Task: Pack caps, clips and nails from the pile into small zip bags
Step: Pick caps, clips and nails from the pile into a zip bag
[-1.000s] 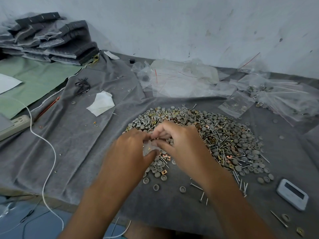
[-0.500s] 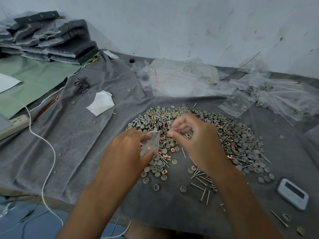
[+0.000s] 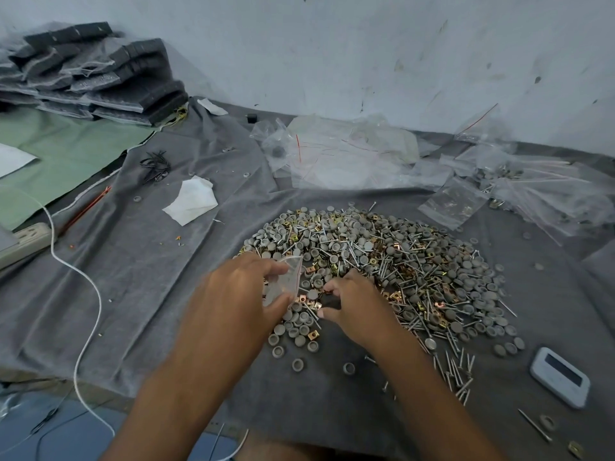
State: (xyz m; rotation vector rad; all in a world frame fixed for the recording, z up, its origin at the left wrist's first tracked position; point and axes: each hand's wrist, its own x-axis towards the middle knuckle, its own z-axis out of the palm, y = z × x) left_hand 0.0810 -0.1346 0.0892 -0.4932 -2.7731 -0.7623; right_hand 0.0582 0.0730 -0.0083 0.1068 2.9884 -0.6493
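Left hand (image 3: 239, 294) pinches a small zip bag (image 3: 284, 281); right hand (image 3: 357, 304), at its 3 o'clock, curls fingers into the pile (image 3: 416, 261), grip unclear

We count two hands over one big pile (image 3: 382, 261) on the grey cloth (image 3: 133, 277): the left hand (image 3: 239, 294) and the right hand (image 3: 359, 307), with one small zip bag (image 3: 286, 281) between the left fingers. The caps, clips and nails in that pile are way too many for us to count, easily hundreds. Left of the pile we get one white tissue (image 3: 193, 201), one white cable (image 3: 83, 294) and one power strip (image 3: 23, 242), right of it one white device (image 3: 559, 380), and behind it a heap of clear bags (image 3: 349, 154) we can't tally.
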